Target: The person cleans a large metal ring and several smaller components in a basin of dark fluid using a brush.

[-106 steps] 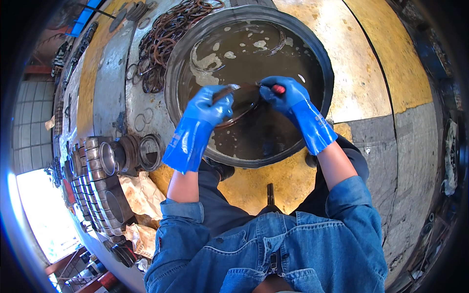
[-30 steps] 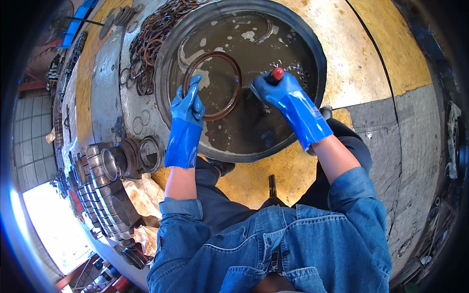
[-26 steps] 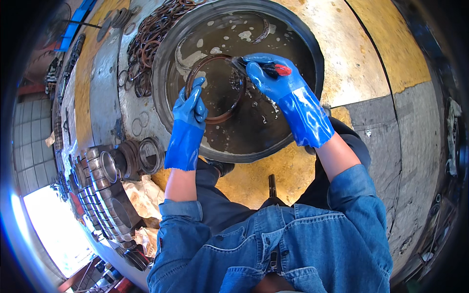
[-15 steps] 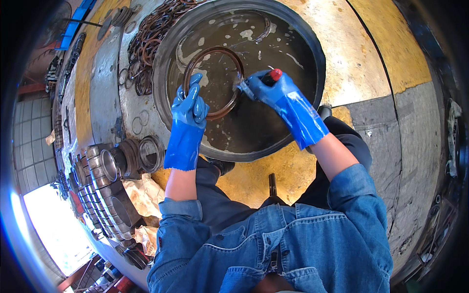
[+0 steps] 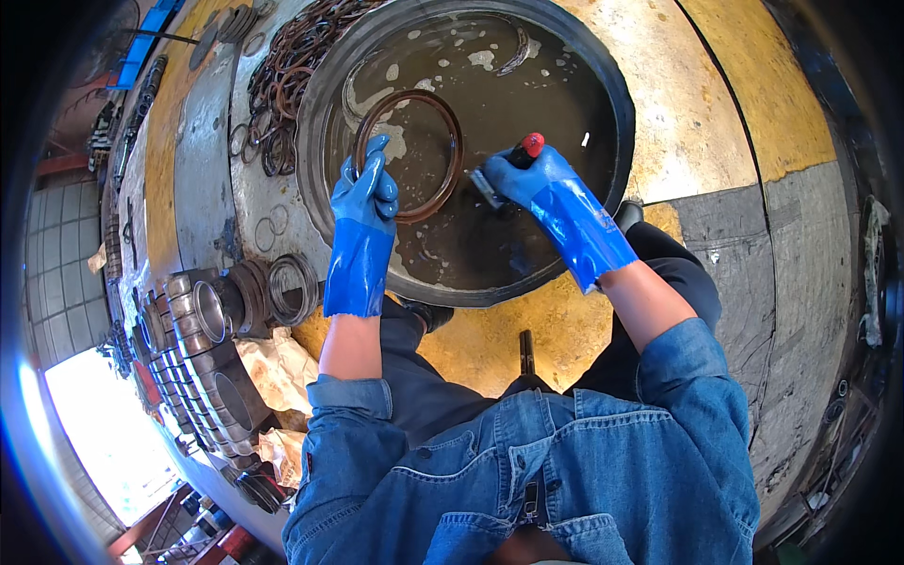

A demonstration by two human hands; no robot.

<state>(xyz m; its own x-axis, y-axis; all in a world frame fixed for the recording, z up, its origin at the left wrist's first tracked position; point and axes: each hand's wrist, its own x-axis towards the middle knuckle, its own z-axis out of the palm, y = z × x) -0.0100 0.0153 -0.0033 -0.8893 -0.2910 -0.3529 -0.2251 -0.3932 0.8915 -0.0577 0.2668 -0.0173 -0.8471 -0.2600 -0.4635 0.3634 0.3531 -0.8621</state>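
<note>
A brown ring [image 5: 458, 155] is held up over a wide dark round tub [image 5: 621, 113] of murky liquid. My left hand [image 5: 365, 196], in a blue rubber glove, is closed on the ring's left edge. In the matching glove, my right hand [image 5: 544, 184] is closed round a brush [image 5: 486, 188] with a dark, red-ended handle. The brush head points toward the ring's right side, with a small gap between them. Pale foam patches float on the liquid.
A heap of brown rings [image 5: 282, 85] lies left of the tub. Thin rings [image 5: 271, 226] lie nearer me on the grey surface, beside stacked metal rings [image 5: 292, 287]. Crumpled brown paper [image 5: 278, 367] lies at the lower left. The tub stands close before my legs.
The brush has come away from the ring's right side, where it was close against it. The ring has shifted slightly left and its opening faces up a little more.
</note>
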